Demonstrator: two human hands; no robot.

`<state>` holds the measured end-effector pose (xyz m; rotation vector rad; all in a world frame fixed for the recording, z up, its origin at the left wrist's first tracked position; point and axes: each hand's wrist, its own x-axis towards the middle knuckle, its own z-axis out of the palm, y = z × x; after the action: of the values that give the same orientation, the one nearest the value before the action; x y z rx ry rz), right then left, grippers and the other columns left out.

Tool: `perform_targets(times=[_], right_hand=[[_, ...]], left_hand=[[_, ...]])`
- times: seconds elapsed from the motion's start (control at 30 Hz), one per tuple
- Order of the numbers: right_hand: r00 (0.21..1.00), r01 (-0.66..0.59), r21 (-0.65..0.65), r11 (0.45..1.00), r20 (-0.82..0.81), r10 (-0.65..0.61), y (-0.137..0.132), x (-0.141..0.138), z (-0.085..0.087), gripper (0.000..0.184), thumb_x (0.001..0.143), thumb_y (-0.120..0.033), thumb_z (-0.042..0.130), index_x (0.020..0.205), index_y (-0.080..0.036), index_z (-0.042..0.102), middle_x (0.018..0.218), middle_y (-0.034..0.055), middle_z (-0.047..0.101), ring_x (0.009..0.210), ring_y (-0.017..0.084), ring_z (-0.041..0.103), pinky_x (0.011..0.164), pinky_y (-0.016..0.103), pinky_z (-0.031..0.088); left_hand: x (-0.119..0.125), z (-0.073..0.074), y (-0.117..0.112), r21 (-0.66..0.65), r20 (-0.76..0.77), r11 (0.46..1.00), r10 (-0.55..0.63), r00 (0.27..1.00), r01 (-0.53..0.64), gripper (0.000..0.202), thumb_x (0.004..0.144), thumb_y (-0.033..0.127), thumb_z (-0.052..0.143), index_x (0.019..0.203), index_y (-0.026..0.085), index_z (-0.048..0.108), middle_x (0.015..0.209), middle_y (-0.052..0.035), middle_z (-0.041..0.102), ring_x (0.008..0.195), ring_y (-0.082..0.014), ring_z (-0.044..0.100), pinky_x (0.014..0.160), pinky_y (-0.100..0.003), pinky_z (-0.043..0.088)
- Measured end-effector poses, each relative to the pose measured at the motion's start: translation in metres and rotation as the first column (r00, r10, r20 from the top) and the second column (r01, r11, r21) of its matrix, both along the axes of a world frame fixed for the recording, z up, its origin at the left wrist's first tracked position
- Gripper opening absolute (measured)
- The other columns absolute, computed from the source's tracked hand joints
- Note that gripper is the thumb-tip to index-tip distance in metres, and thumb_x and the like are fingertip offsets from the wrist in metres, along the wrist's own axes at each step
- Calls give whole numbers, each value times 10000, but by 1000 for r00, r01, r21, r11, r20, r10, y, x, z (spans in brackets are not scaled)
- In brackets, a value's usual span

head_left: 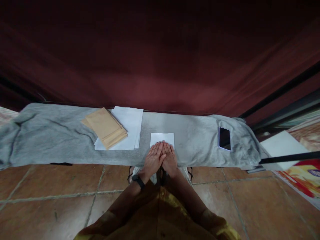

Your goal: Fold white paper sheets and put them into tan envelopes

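A small white sheet of paper [162, 136], perhaps folded, lies flat on the grey cloth in front of me. My left hand [153, 159] rests palm down on its near part, fingers stretched out. Beside it, my right hand [170, 159] lies flat on the same paper, the two hands touching along their inner edges. Both hands cover the paper's lower part. A dark watch is on my left wrist. To the left, a stack of brown envelopes [106, 126] sits at an angle on larger white sheets [130, 123].
A grey cloth [190, 140] with wrinkles at both ends covers the long narrow table. A phone [224, 138] in a light purple case lies on the right. Past the right end are a white sheet [282, 146] and a colourful printed package [305, 176]. A dark red curtain [160, 80] hangs behind.
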<state>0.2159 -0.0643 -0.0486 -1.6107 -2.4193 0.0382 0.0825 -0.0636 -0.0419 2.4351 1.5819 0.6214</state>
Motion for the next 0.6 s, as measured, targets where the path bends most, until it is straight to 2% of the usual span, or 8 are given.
perform_targets(times=[0.07,0.2,0.37,0.47,0.6], right_hand=[[1000,-16,11,1000,12,16,-2,1,-2,646,1014,-207,422,1635,-149,251,1694,141,272,1572,271,229,1279,514,222],[1000,-5,25,1000,-9,5,-4,3,-6,580,1036,-205,411,1610,-188,337,1689,124,298,1575,279,216,1271,525,219],[984,152,34,988,-96,-148,-6,6,-8,557,1081,-289,359,1605,-103,321,1659,167,349,1545,275,292,1252,506,248],[974,201,14,980,-114,-198,-7,9,-7,566,1084,-314,368,1594,-71,335,1641,182,376,1525,276,334,1251,494,246],[967,217,11,976,-136,-213,-11,14,-6,576,1082,-329,375,1584,-49,350,1636,193,376,1521,286,346,1250,500,250]], left_hand=[[-2,0,-3,-5,-33,1000,-4,999,4,658,1075,460,320,1612,84,261,1634,-165,398,1554,-255,298,1271,-471,288],[-9,-3,-6,0,-94,1000,12,995,-12,675,1073,476,306,1610,70,261,1650,-172,362,1569,-254,249,1278,-470,265],[-9,-5,-8,14,-161,999,33,986,-31,670,1069,475,323,1580,43,328,1645,-192,358,1573,-269,230,1280,-482,253],[-8,-2,-9,15,-168,998,61,984,-60,678,1065,486,343,1586,54,322,1640,-195,368,1568,-269,248,1276,-484,260],[-10,4,-9,3,-170,998,56,984,-56,643,1052,471,411,1597,135,344,1660,-181,331,1563,-284,264,1262,-502,285]])
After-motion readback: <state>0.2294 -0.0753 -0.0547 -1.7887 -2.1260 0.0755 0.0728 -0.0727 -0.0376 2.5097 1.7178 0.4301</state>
